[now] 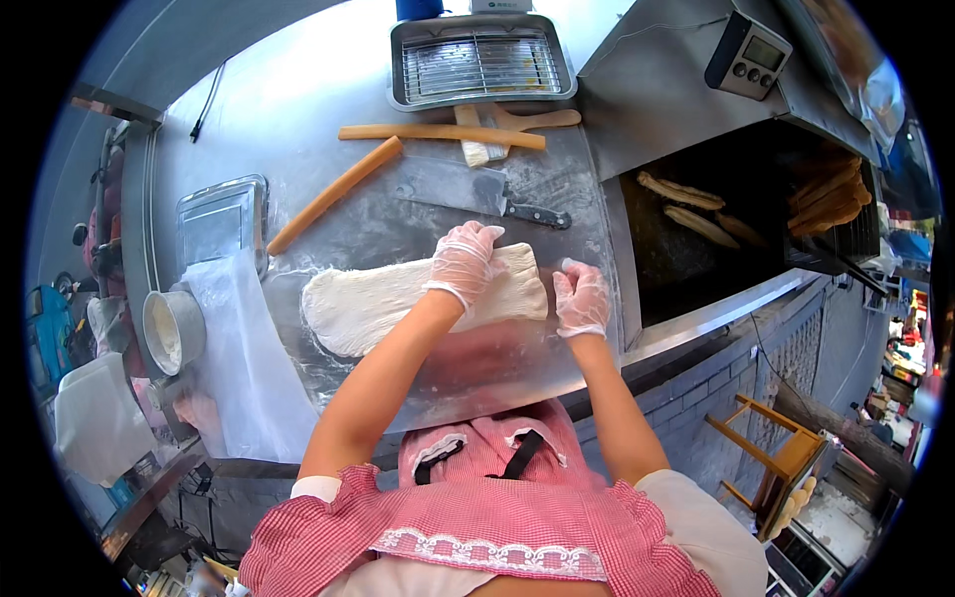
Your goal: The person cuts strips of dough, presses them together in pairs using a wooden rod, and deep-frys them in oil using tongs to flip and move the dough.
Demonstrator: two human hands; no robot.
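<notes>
A long flat strip of pale dough (383,298) lies across the floured metal worktop (438,368). My left hand (466,261), in a clear plastic glove, rests open on top of the dough toward its right part. Just beyond the dough's right end, my right hand (582,298) is closed in a like glove, apart from the dough. Its curled fingers hide whatever may be inside. Above the dough lies a cleaver (458,187) with a black handle (537,214).
Two wooden rods (333,194) and a flat brush (484,149) lie behind the cleaver. A metal tray with a rack (482,65) stands at the back. On the right, a fryer (696,269) holds several fried dough sticks (701,224). A round pan (174,331) and plastic sheet (244,348) are left.
</notes>
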